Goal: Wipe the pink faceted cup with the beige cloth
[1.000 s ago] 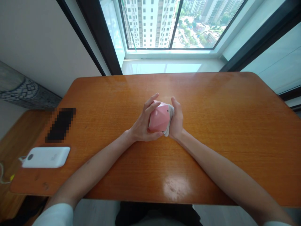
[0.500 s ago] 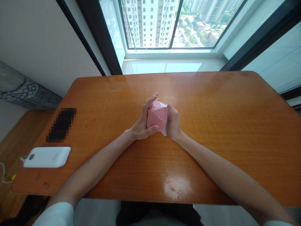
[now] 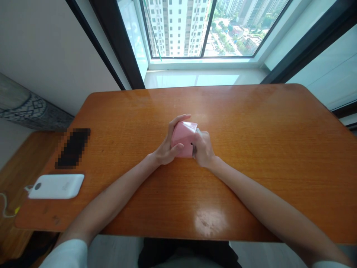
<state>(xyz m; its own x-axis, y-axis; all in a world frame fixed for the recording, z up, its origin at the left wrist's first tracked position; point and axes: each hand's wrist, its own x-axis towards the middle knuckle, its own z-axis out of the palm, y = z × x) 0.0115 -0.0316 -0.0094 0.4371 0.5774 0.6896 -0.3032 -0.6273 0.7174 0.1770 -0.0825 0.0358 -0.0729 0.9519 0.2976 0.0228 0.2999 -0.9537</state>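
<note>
A pink, glossy, faceted object (image 3: 184, 136) is held over the middle of the table; it looks like a small pot, with a small dark spot near its right side. My left hand (image 3: 169, 147) wraps its left side, thumb across the front and fingers behind the top. At the right side, my right hand (image 3: 205, 149) is closed and pressed against the object. A little whitish, cloth-like material (image 3: 194, 152) shows between that hand and the pink surface, mostly hidden by the fingers.
The wooden table (image 3: 251, 156) has rounded corners. On its left lie a white flat device (image 3: 57, 186) with a cable and a dark pixelated patch (image 3: 73, 149). Beyond the far edge is a window (image 3: 203, 29); a patterned fabric item (image 3: 36, 106) stands at the left.
The pink object has turned in my left hand, showing a different side with the dark spot. My right hand has shifted slightly down, and its thumb now lies lower against the object.
</note>
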